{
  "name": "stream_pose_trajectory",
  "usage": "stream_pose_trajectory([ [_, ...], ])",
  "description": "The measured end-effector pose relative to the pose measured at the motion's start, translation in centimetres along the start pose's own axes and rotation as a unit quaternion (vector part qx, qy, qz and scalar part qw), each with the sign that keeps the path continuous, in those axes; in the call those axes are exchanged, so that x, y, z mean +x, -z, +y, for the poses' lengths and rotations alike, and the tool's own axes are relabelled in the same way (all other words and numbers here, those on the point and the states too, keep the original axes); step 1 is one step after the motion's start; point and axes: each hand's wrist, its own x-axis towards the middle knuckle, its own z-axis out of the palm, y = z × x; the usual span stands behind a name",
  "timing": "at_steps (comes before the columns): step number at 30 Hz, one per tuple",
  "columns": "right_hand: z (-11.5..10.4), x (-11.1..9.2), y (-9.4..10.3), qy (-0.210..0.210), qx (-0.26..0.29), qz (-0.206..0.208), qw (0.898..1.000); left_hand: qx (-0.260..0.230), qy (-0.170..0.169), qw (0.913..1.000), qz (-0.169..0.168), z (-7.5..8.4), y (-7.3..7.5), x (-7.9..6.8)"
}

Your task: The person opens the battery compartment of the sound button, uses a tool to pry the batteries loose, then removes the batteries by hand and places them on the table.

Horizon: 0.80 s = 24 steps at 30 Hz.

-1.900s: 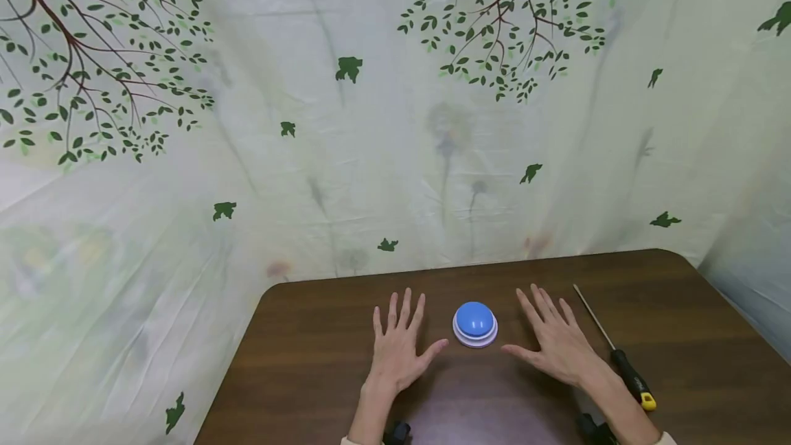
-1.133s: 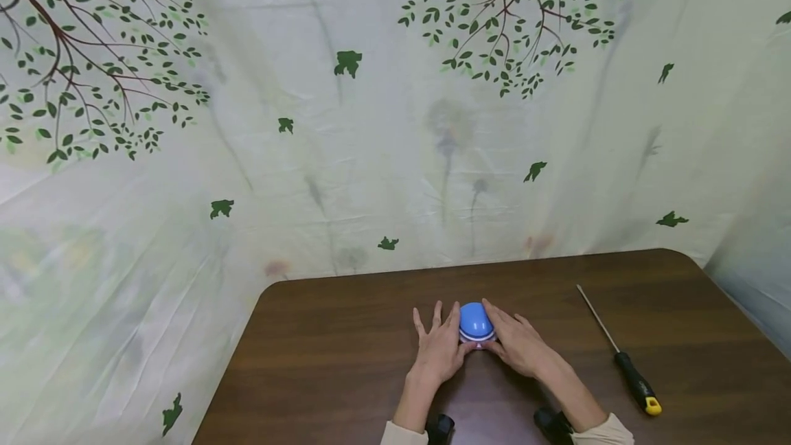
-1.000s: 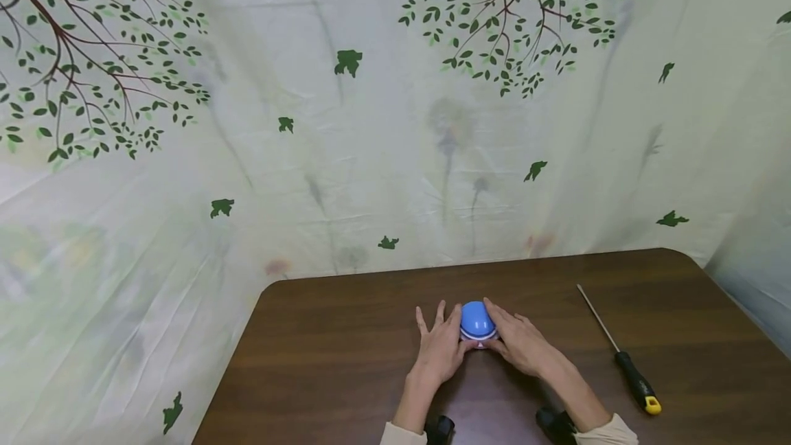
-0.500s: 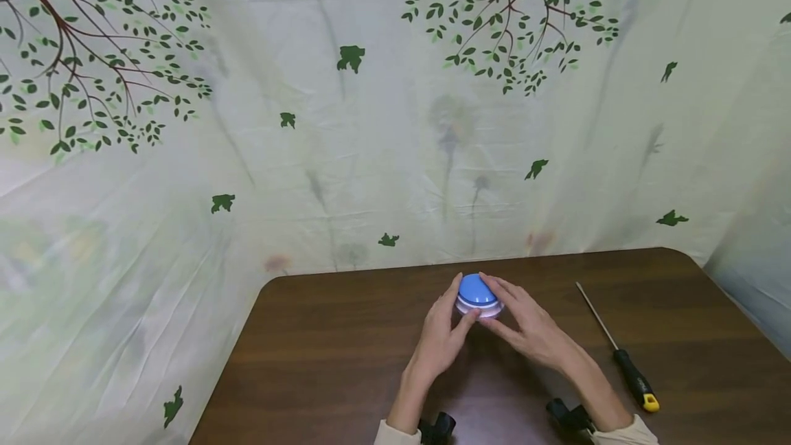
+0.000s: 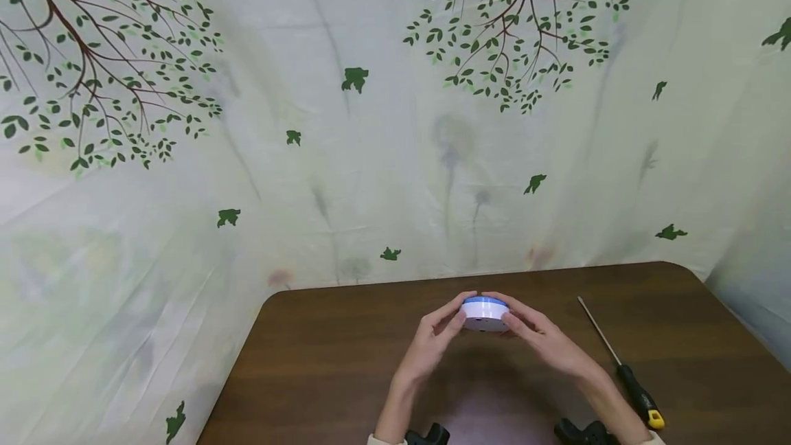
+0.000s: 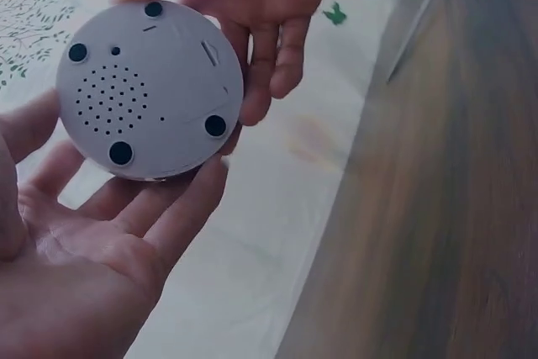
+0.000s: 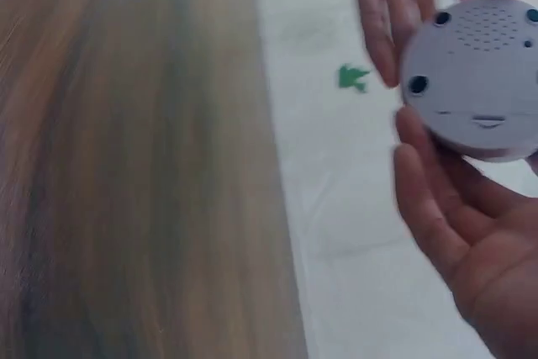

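Note:
A round push button [image 5: 485,313] with a blue dome and white base is held above the table, tilted so its underside faces the person. My left hand [image 5: 426,345] grips its left side, thumb on the white base. On the opposite side my right hand [image 5: 553,342] grips it the same way. The left wrist view shows the button's flat underside [image 6: 151,90], with several dark round feet, a patch of small speaker holes and a small slotted cover. That underside [image 7: 479,81] also appears in the right wrist view, cut off by the frame's right edge.
A screwdriver [image 5: 636,390] with a black and yellow handle lies on the right of the brown wooden table [image 5: 321,362], its shaft pointing to the far edge. Behind the table hangs a pale cloth [image 5: 395,177] printed with leaves and branches.
Both hands came in from either side of the button, took hold of it and lifted it off the table. They then tipped it so its underside turned towards the person.

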Motion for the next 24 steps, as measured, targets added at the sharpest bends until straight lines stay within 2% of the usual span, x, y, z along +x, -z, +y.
stream_pose_trajectory([
  [3, -0.4, 0.1, 0.4, 0.001, 0.021, -0.012, 1.0, -0.03, 0.011, 0.9995, 0.003, 0.2, 0.1, 0.1],
  [10, -0.7, 0.3, 0.3, -0.001, 0.028, -0.027, 0.999, -0.022, 0.031, 0.999, 0.023, 0.4, 0.4, 0.3],
  [13, -0.4, 0.2, 0.3, -0.008, 0.04, -0.027, 0.999, -0.034, 0.047, 0.9983, 0.01, 0.5, 0.3, 0.2],
  [17, 0.0, 0.0, 0.5, -0.022, 0.086, -0.023, 0.996, -0.066, 0.064, 0.9956, -0.019, 0.4, -0.1, 0.1],
  [21, 0.2, 0.1, 0.4, -0.013, 0.126, -0.012, 0.992, -0.103, 0.056, 0.9926, -0.032, 0.6, -0.5, 0.1],
  [24, 0.3, 0.2, -0.1, 0.009, 0.112, 0.01, 0.994, -0.133, 0.041, 0.9902, -0.01, 0.7, -0.7, 0.3],
])
